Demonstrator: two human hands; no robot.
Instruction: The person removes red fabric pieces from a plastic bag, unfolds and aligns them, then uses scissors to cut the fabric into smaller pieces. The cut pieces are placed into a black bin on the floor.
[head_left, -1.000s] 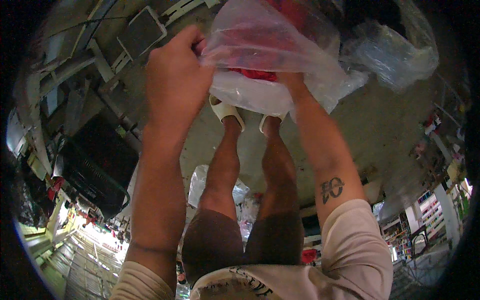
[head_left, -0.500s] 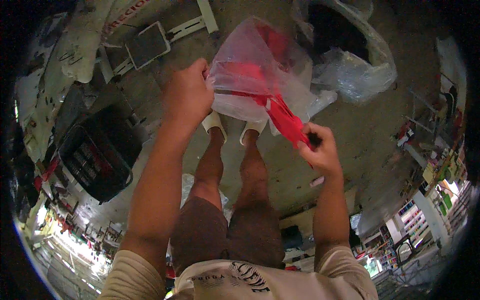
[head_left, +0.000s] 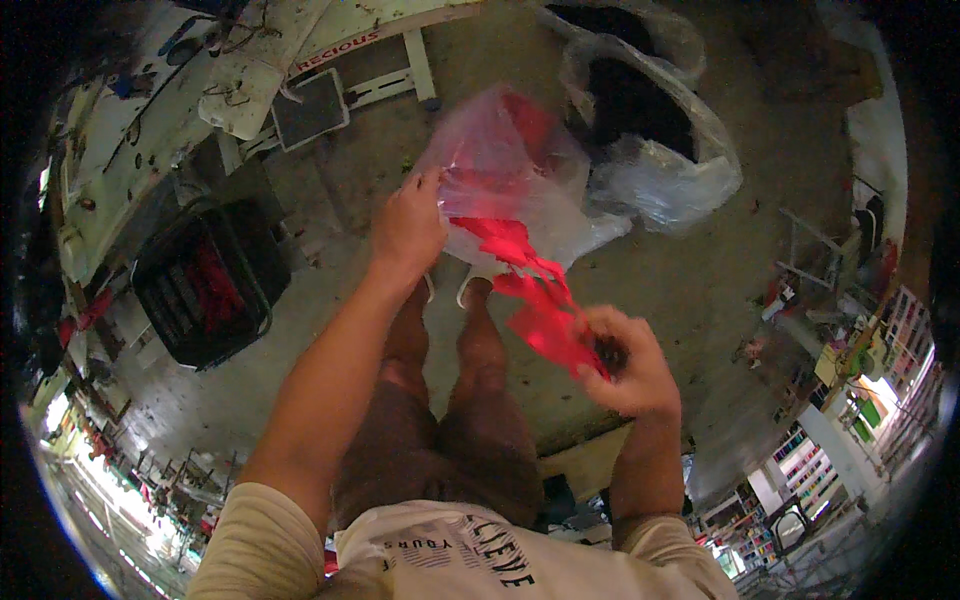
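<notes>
Left hand (head_left: 408, 225) is closed on the rim of a clear bag (head_left: 505, 175), holding it up above the floor in front of the person's knees. Right hand (head_left: 625, 362) is clenched around one end of a red cloth (head_left: 535, 290); the cloth runs from that fist up and leftward to the bag's mouth, its upper end just beside the left hand's fingers. More red shows through the bag's film higher up. Cloth hangs slack and crumpled between the two hands, over the person's white shoes (head_left: 470, 290). Beyond the bag, to the right, a larger clear sack (head_left: 660, 180) sits on the concrete floor (head_left: 700, 290) with dark contents inside. To the left stands a black crate (head_left: 205, 285) holding some red material, beside a stained white table (head_left: 150, 130). A grey pedal (head_left: 310, 108) lies under the table's frame. Shelving with coloured goods appears at the far lower right, too small to make out.
</notes>
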